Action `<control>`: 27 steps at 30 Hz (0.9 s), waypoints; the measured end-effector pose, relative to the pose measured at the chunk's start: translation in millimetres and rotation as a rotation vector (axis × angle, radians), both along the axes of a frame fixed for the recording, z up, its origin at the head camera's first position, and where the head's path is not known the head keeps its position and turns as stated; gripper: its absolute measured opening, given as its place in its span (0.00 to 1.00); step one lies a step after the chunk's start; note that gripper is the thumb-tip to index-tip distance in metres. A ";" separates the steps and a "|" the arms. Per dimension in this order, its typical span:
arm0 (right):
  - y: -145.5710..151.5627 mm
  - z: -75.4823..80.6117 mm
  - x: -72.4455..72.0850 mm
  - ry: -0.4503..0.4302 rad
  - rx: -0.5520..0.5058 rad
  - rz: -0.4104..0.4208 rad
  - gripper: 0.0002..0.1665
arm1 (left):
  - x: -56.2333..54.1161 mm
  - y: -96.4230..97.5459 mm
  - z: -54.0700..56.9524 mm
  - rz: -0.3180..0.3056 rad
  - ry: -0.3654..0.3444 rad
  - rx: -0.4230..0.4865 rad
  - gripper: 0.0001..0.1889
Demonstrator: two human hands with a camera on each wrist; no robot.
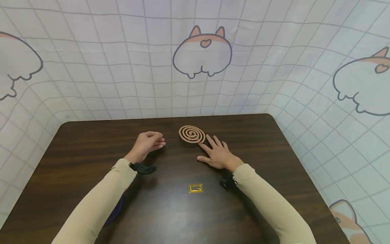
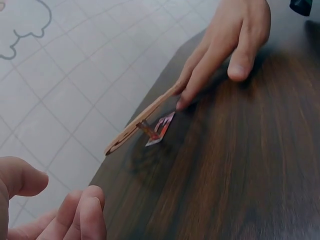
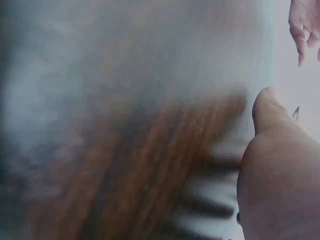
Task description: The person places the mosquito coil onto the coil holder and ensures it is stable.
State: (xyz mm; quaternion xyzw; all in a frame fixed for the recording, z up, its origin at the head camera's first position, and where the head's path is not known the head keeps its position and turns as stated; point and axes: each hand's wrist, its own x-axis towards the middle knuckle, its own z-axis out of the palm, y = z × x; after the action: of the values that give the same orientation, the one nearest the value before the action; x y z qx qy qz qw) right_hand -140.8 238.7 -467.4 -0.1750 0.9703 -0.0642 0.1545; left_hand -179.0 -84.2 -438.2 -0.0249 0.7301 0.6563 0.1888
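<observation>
A person's spread right hand (image 1: 217, 155) touched the rim of a tan mosquito coil (image 1: 192, 134) propped above a dark wooden table (image 1: 170, 210); the left hand (image 1: 147, 144), loosely curled, hovered nearby, thumb and fingertips apart.

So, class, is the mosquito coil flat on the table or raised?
Raised: the left wrist view shows the mosquito coil above the table, with a small stand beneath.

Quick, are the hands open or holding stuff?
Left hand: open, loosely curled, holding nothing.
Right hand: open, touching the edge of the flat, round tan spiral coil.
</observation>
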 end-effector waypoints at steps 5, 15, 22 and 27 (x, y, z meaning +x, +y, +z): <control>5.0 0.8 7.9 0.004 0.009 0.001 0.45 | 6.2 -9.6 3.4 -0.026 0.028 -0.055 0.25; 8.7 7.8 29.4 0.021 -0.033 0.028 0.45 | 21.1 -33.8 10.8 -0.071 0.051 -0.151 0.24; 13.0 12.9 44.6 0.044 -0.078 0.057 0.45 | 33.1 -52.7 15.5 -0.066 0.054 -0.193 0.23; 15.5 14.4 55.0 0.056 -0.106 0.083 0.45 | 39.9 -69.1 16.2 -0.066 0.059 -0.215 0.24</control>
State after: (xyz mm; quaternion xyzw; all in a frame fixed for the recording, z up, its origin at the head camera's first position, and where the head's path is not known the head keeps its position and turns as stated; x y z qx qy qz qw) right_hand -85.8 254.2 -452.9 -0.2248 0.9614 -0.1040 0.1201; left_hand -139.2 -153.3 -421.9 -0.0015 0.8020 0.5679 0.1851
